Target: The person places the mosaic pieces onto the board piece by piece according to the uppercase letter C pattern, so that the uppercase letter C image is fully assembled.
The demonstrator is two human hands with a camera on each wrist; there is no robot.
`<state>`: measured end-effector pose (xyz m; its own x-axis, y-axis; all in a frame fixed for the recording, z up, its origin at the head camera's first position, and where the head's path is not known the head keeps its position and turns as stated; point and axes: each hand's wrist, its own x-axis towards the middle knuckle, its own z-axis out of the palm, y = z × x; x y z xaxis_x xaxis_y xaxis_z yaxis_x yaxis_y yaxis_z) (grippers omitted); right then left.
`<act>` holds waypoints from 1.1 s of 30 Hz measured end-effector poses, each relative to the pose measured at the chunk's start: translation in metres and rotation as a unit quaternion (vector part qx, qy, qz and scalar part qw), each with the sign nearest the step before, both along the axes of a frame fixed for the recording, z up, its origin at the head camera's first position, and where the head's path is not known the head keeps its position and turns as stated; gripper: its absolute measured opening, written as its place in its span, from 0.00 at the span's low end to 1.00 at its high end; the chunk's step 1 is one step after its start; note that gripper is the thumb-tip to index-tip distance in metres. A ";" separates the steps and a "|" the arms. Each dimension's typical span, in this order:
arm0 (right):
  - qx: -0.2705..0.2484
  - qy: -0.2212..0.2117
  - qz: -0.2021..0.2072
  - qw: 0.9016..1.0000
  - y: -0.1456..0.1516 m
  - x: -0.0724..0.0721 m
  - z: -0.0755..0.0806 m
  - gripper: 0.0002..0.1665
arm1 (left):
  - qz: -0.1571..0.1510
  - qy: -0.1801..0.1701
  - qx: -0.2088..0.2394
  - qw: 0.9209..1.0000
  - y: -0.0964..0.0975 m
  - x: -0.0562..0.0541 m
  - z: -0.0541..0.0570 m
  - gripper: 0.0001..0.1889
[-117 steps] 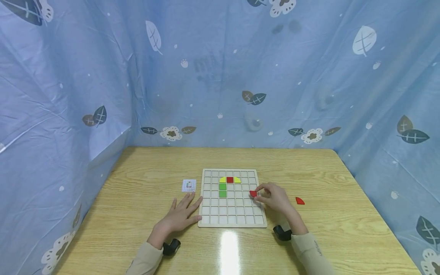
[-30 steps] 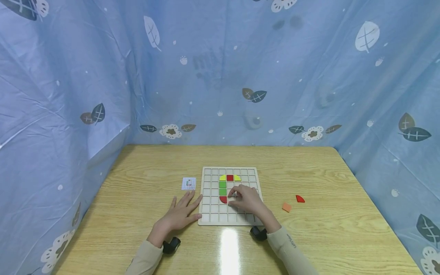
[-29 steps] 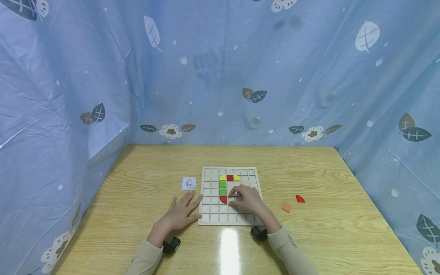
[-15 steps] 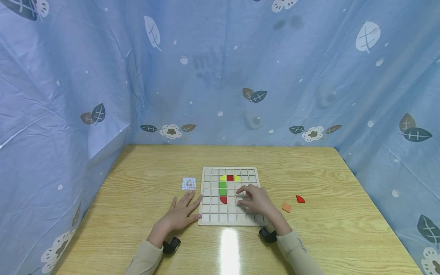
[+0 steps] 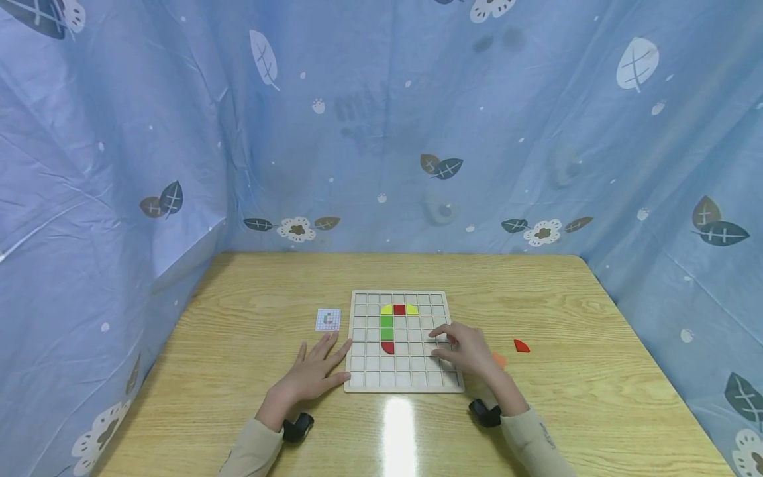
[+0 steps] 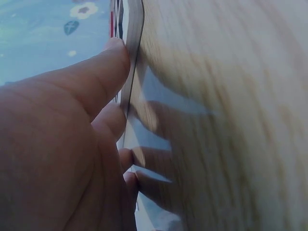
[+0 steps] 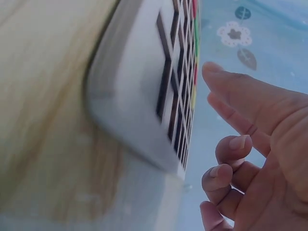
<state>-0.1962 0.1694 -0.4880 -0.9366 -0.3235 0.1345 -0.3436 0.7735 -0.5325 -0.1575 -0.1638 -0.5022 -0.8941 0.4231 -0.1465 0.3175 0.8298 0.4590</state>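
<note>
A square gridded wooden board (image 5: 387,379) lies on the table. Set in it are two yellow quarter-round tiles, one of them a yellow tile (image 5: 412,310), with a red square tile (image 5: 400,310) between. Down the left run two green square tiles, the lower a green tile (image 5: 387,334), then a red quarter-round tile (image 5: 388,348). My left hand (image 5: 308,379) lies with spread fingers, thumb and fingertips at the board's left edge. Over the right edge is my right hand (image 5: 471,351), thumb and index finger apart; in the right wrist view nothing is between them and the other fingers curl loosely.
A small printed pattern card (image 5: 328,319) lies left of the board. To the right are a loose red quarter-round tile (image 5: 521,346) and an orange square tile (image 5: 499,360), partly covered by my right hand. A blue curtain (image 5: 381,132) stands behind the table.
The red quarter-round tile my right hand held earlier now lies in the board below the green ones. My right hand has drawn back rightward, partly covering the orange tile. My left hand stays put.
</note>
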 end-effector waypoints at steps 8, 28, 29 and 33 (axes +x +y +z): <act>0.009 0.010 -0.009 1.000 0.022 0.006 -0.004 0.17 | -0.001 0.001 0.009 1.000 -0.001 0.000 -0.004 0.33; 0.036 0.020 -0.055 0.998 0.068 0.023 -0.006 0.19 | 0.001 -0.008 0.009 1.000 0.000 0.001 0.002 0.33; 0.039 0.019 -0.059 0.997 0.070 0.024 -0.006 0.19 | 0.000 -0.008 0.006 1.000 0.000 0.001 0.002 0.33; 0.044 0.018 -0.070 0.996 0.078 0.027 -0.006 0.19 | -0.002 -0.007 0.006 1.000 -0.001 0.000 0.002 0.33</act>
<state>-0.1691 0.2479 -0.4935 -0.9685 -0.2024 0.1449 -0.2467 0.8580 -0.4506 -0.1579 -0.1645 -0.5000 -0.8907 0.4279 -0.1534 0.3137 0.8229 0.4737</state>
